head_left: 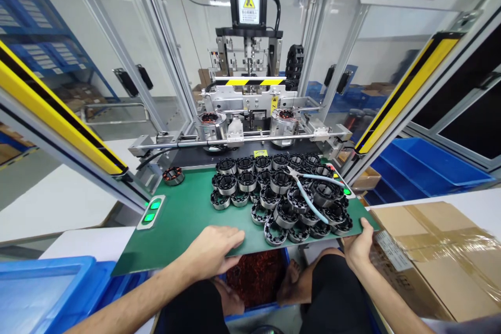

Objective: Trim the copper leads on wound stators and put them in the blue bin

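My left hand rests on the front edge of the green tabletop, holding nothing, its fingers on top and the thumb apart below the edge. At the front right corner my right hand grips the tabletop's edge, thumb above; its other fingers are mostly hidden underneath. Between the hands sit several stator cores, black and silver rings stacked in layers. Blue-handled cutting pliers lie across the pile, jaws pointing left. One stator wound with copper stands alone at the back left.
A winding machine stands behind, with a copper-wound stator in its right holder. Green-lit buttons flank the tabletop. Below is a blue bin of copper-coloured scrap. A cardboard box is at right, blue trays at left.
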`<state>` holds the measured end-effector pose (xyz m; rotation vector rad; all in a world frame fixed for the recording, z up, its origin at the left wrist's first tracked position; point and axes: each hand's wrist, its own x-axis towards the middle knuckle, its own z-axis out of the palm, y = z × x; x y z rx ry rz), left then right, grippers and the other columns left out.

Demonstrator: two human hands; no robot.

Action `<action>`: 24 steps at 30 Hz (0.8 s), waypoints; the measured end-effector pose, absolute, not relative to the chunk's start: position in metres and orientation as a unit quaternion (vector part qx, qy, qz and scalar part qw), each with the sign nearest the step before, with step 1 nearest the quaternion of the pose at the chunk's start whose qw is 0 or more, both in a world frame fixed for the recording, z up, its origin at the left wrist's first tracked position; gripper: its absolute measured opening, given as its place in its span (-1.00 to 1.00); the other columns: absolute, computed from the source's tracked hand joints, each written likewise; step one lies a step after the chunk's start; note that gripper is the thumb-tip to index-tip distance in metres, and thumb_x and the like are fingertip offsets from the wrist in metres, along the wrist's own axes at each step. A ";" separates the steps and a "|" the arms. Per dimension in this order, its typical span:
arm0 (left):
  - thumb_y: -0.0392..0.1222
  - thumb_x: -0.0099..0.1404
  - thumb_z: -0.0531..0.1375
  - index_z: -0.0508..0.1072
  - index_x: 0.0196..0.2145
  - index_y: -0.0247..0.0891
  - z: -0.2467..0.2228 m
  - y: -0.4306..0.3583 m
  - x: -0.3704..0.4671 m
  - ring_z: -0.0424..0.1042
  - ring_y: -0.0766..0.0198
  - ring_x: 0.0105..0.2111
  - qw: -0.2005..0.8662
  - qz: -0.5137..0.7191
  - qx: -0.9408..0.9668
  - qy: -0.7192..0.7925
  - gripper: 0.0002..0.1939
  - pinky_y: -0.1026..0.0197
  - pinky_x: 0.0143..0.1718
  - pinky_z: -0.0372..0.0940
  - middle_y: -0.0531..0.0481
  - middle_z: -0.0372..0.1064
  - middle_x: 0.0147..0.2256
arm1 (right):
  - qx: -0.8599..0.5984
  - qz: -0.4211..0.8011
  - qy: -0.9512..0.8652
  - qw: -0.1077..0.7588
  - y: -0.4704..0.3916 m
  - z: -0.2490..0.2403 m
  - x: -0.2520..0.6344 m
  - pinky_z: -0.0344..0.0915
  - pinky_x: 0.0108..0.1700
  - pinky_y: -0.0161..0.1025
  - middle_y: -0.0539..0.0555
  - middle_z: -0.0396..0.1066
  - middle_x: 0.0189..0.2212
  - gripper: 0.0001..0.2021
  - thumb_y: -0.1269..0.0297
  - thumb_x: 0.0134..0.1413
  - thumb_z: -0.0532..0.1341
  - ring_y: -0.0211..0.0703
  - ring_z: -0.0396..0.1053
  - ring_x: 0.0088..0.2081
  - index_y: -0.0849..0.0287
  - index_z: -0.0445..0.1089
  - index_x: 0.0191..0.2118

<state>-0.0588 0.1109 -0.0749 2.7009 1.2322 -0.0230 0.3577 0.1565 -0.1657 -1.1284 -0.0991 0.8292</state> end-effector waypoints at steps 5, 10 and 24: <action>-0.16 0.32 0.31 0.19 -0.27 -0.12 -0.075 0.111 -0.059 0.47 0.16 -0.27 0.081 -0.003 0.907 0.413 -0.70 0.07 -0.29 0.11 0.08 0.49 -0.25 | -0.520 0.385 -0.051 0.761 0.156 -0.169 0.361 0.48 0.16 -0.19 0.00 0.60 0.04 -0.52 0.01 0.00 0.28 -0.10 0.47 0.17 0.10 0.50 0.03; -0.17 0.30 0.32 0.19 -0.27 -0.13 -0.073 0.110 -0.058 0.48 0.16 -0.27 0.080 -0.008 0.906 0.416 -0.69 0.08 -0.30 0.10 0.08 0.50 -0.26 | -0.527 0.383 -0.055 0.757 0.157 -0.171 0.362 0.49 0.16 -0.16 0.03 0.60 0.01 -0.53 -0.02 -0.04 0.29 -0.05 0.46 0.18 0.10 0.49 -0.02; -0.16 0.30 0.33 0.18 -0.27 -0.13 -0.077 0.111 -0.060 0.48 0.15 -0.27 0.085 0.003 0.907 0.412 -0.68 0.07 -0.30 0.10 0.07 0.50 -0.25 | -0.520 0.383 -0.051 0.762 0.156 -0.169 0.360 0.50 0.07 -0.27 -0.01 0.59 0.07 -0.50 0.01 -0.01 0.28 -0.14 0.48 0.14 0.12 0.51 0.05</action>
